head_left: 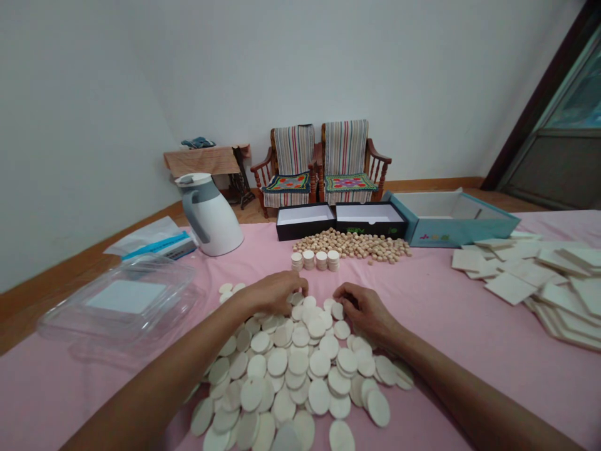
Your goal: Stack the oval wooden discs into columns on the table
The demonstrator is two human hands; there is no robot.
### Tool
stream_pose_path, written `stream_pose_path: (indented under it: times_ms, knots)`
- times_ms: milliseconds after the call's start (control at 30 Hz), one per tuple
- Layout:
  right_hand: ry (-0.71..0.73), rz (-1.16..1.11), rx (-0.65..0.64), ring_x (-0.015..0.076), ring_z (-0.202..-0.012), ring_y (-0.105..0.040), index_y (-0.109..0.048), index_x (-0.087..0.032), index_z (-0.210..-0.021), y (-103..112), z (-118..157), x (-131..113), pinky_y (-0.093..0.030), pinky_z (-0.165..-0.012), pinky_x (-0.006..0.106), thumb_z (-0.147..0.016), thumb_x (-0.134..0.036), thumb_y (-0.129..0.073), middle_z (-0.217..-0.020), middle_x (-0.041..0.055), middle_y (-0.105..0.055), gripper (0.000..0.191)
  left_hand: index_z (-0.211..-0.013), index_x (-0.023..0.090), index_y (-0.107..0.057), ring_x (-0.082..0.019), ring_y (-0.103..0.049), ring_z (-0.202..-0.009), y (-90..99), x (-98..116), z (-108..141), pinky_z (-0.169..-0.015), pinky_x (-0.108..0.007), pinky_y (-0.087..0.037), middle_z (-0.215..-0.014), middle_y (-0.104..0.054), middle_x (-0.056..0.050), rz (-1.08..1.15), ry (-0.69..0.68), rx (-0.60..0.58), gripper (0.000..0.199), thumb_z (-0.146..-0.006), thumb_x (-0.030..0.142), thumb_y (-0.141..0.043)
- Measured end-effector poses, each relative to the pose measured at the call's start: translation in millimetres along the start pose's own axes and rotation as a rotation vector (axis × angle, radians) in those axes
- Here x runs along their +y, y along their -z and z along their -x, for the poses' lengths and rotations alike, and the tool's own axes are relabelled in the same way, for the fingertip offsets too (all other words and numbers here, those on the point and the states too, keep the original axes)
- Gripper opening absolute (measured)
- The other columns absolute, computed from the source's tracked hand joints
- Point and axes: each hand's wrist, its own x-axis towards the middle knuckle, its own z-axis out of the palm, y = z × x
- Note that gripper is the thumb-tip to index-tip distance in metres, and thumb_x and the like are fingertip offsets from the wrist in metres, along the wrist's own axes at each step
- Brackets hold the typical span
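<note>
A broad heap of thin, pale round wooden discs (pixel 298 362) spreads over the pink cloth in front of me. At its far edge my left hand (pixel 280 292) is closed, fingers bent down around discs, their tips partly hidden. My right hand (pixel 367 309) curls in at the heap's far right edge, thumb and fingers closed at a wooden disc (pixel 337 311). Just beyond both hands stand several short, neat stacks of discs (pixel 321 260) in a row.
Behind the stacks lies a pile of small wooden beads (pixel 350 245), then two black boxes (pixel 305 229) and a blue box (pixel 462 229). Square wooden boards (pixel 511 287) lie at right. On the left are a white jug (pixel 216 222), a clear plastic container (pixel 126 297) and a blue-white carton (pixel 162 245).
</note>
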Motion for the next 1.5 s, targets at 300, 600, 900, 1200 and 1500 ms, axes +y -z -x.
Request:
stream_pose_path:
  times_ms: [300, 600, 900, 1200, 1500]
  knots:
    - [0.015, -0.023, 0.007, 0.0132, -0.066, -0.055, -0.060, -0.016, -0.081, -1.6, -0.4, 3.1, -0.040, -0.062, 0.023, -0.074, -0.009, -0.042, -0.075, 0.0025, -0.064, 0.021, -0.083, 0.020, -0.060, -0.017, -0.055, -0.071, -11.1, -11.2, 0.1, -0.062, -0.024, -0.040, -0.079, -0.061, -0.001, -0.018, 0.032, 0.181, 0.023, -0.060, 0.020, -0.065]
    - [0.010, -0.017, 0.018, 0.0134, -0.067, -0.056, -0.061, -0.017, -0.082, -3.8, 0.2, 7.8, -0.040, -0.061, 0.023, -0.076, -0.012, -0.042, -0.075, 0.0018, -0.064, 0.020, -0.093, 0.016, -0.058, -0.015, -0.057, -0.073, 11.8, -40.0, -20.9, -0.068, -0.026, -0.046, -0.089, -0.060, -0.004, 0.013, 0.202, 0.539, 0.025, -0.068, 0.018, -0.058]
    - [0.001, -0.041, 0.000, 0.0139, -0.069, -0.057, -0.060, -0.017, -0.083, -0.8, -0.4, 2.5, -0.042, -0.062, 0.023, -0.076, -0.011, -0.043, -0.077, 0.0029, -0.065, 0.020, -0.089, 0.017, -0.065, -0.015, -0.057, -0.069, 6.0, -49.7, -45.4, -0.065, -0.025, -0.046, -0.084, -0.062, -0.002, 0.014, 0.223, 0.579, 0.024, -0.065, 0.016, -0.059]
    - [-0.008, -0.033, -0.001, 0.0133, -0.065, -0.055, -0.061, -0.017, -0.082, -0.5, 0.0, 1.3, -0.041, -0.061, 0.023, -0.076, -0.012, -0.043, -0.073, 0.0022, -0.065, 0.019, -0.095, 0.018, -0.066, -0.015, -0.059, -0.070, 3.1, -51.9, -41.1, -0.065, -0.025, -0.046, -0.085, -0.063, -0.003, 0.044, 0.218, 0.602, 0.024, -0.073, 0.026, -0.059]
    - [0.018, -0.021, 0.005, 0.0129, -0.066, -0.055, -0.061, -0.017, -0.081, -0.2, -0.3, 1.8, -0.041, -0.061, 0.023, -0.074, -0.010, -0.043, -0.074, 0.0019, -0.065, 0.020, -0.089, 0.017, -0.064, -0.015, -0.060, -0.077, -4.1, -12.5, -14.4, -0.070, -0.026, -0.049, -0.088, -0.065, -0.004, 0.099, 0.201, 0.659, 0.017, -0.078, 0.016, -0.051]
